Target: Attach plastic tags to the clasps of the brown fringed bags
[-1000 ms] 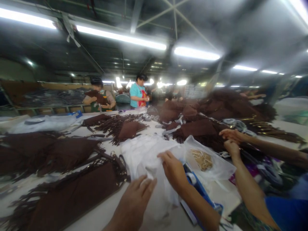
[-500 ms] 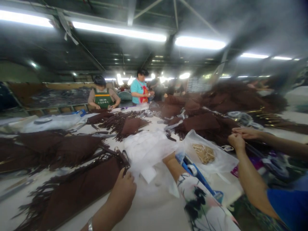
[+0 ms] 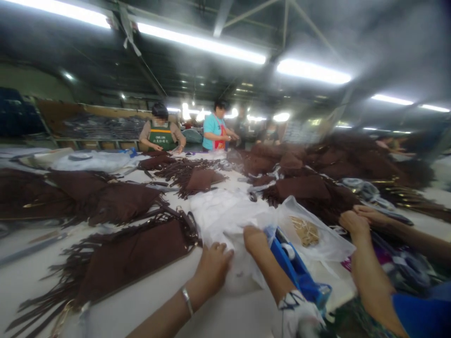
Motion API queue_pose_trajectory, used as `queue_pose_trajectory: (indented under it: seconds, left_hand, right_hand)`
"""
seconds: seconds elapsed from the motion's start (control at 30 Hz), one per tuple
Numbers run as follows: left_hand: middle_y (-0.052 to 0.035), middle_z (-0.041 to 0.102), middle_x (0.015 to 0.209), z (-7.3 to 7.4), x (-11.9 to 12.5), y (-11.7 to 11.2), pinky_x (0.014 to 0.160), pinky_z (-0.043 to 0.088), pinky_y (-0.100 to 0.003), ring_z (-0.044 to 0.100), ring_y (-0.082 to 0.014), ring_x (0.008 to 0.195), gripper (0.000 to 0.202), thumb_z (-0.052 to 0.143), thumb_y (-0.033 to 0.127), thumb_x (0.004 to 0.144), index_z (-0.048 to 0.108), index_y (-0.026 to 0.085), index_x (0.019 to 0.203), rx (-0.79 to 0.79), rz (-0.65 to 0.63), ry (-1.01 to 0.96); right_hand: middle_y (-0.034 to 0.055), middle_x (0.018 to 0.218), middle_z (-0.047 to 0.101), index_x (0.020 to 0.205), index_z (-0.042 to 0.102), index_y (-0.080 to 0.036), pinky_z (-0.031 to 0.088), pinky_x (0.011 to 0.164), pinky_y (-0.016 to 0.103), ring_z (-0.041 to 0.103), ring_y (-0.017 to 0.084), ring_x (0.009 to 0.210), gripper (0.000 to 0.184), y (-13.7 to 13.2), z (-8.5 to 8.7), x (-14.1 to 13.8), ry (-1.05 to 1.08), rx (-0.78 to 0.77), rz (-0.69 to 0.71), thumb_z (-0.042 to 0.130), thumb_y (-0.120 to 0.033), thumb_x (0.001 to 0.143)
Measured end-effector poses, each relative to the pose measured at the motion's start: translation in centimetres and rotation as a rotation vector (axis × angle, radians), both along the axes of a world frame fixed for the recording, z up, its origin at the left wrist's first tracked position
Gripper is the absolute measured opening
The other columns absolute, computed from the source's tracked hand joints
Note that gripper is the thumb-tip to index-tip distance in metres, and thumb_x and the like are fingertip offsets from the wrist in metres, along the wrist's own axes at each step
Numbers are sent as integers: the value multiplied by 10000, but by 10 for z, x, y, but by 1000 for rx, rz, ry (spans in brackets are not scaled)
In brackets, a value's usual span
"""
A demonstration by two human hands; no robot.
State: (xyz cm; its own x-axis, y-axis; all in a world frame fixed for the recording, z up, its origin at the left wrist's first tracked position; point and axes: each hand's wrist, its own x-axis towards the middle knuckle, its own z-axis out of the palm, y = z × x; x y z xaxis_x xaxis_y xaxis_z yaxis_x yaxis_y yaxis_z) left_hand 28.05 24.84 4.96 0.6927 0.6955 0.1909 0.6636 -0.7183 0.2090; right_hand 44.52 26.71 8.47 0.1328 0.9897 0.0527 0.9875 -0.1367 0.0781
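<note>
A soft heap of thin white plastic bags point(image 3: 225, 213) lies in the middle of a long pale surface point(image 3: 148, 310), just in front of the person wearing the camera. The left hand point(image 3: 213, 267) rests flat on the near edge of the heap, fingers point(image 3: 221, 249) slightly spread and pressing down, gripping nothing. The right hand point(image 3: 254, 237) is pushed in from the right. Its fingers are buried in the film, so I cannot tell whether they are closed on a bag. The work in hand looks like separating one bag from the heap. Film this slippery and crumpled would call for a light pinch while the flat hand pins the rest.

Just right of the right forearm sits a blue tape dispenser point(image 3: 299, 274). Beyond it lies a clear pouch of tan pieces point(image 3: 306, 231). Left of the heap lies a flat brown suede-like bag point(image 3: 134, 256) with long fringe and metal rings, and more of these cover the surface. At the right edge, a co-worker's hands point(image 3: 352, 221) handle dark material. Two other people point(image 3: 160, 136) stand at the far end, blurred.
</note>
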Motion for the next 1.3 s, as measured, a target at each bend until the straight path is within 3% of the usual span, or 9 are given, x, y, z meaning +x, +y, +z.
queue_pose_trajectory:
  seconds: [0.1, 0.2, 0.27, 0.37, 0.5, 0.7, 0.87, 1.17, 1.3]
  left_hand:
    - [-123, 602, 1224, -14, -8, 8, 990, 389, -580, 527, -324, 1163, 282, 532, 158, 909, 644, 254, 1149, -16, -10, 14]
    - [-93, 558, 1312, -18, -30, 7, 1045, 356, -558, 493, -295, 1222, 354, 490, 131, 922, 597, 294, 1217, -17, -26, 0]
    - [-84, 512, 1375, -19, -45, 0, 1109, 292, -525, 458, -263, 1261, 459, 454, 77, 909, 510, 282, 1316, -9, -47, -19]
    - [-87, 543, 1321, -21, -55, -9, 1166, 181, -516, 467, -244, 1231, 502, 458, 47, 883, 452, 220, 1354, 27, -94, -27]
    - [-74, 648, 1031, -23, -56, -5, 1118, 253, -500, 554, -243, 1030, 191, 478, 110, 933, 630, 188, 1019, 93, -79, 69]
    - [-102, 640, 916, -19, -90, 12, 944, 390, -437, 558, -257, 948, 160, 488, 103, 927, 634, 151, 883, 83, 58, 57]
    - [-79, 643, 999, -18, -117, 2, 1063, 316, -454, 554, -230, 1037, 269, 449, -2, 876, 644, 173, 939, 3, 132, -6]
    - [-43, 636, 1124, -5, -107, -25, 1140, 245, -443, 533, -222, 1136, 255, 540, 117, 903, 608, 220, 1125, -63, 149, -168]
    - [-87, 475, 1433, -6, -94, -31, 1176, 145, -487, 348, -263, 1359, 475, 544, 115, 906, 454, 206, 1363, 7, 90, -234]
  right_hand:
    - [73, 1088, 648, 1106, 617, -124, 562, 802, 365, 651, 180, 931, 265, 2, 11, 2, -64, 10, -20, 627, -317, 924]
    - [67, 1039, 660, 1067, 629, -121, 554, 799, 366, 649, 188, 932, 200, -17, 11, -16, -96, 64, 53, 600, -271, 938]
    - [64, 1026, 674, 1071, 635, -149, 540, 799, 352, 647, 200, 949, 151, -33, 2, -29, -89, 80, 177, 575, -193, 939]
    - [85, 1209, 645, 1196, 601, -210, 496, 871, 348, 594, 235, 1117, 297, -46, -21, -38, -67, 76, 396, 536, -104, 927]
    - [121, 1281, 610, 1243, 575, -183, 454, 911, 372, 546, 255, 1184, 326, -37, -49, -37, -68, 80, 521, 520, -113, 930]
    - [59, 912, 675, 930, 638, -151, 421, 796, 348, 605, 221, 876, 119, -35, -58, -59, -33, 116, 535, 528, -105, 916]
    - [57, 879, 671, 868, 621, -184, 366, 740, 316, 592, 213, 841, 139, -44, -58, -76, 101, 175, 447, 539, -73, 883]
    - [-36, 700, 639, 750, 578, -211, 376, 585, 207, 598, 123, 655, 214, -56, -56, -60, 378, 151, 391, 488, -206, 944]
    - [14, 762, 645, 773, 599, -206, 383, 667, 269, 582, 180, 729, 226, -83, -45, -69, 385, 181, 458, 450, -162, 937]
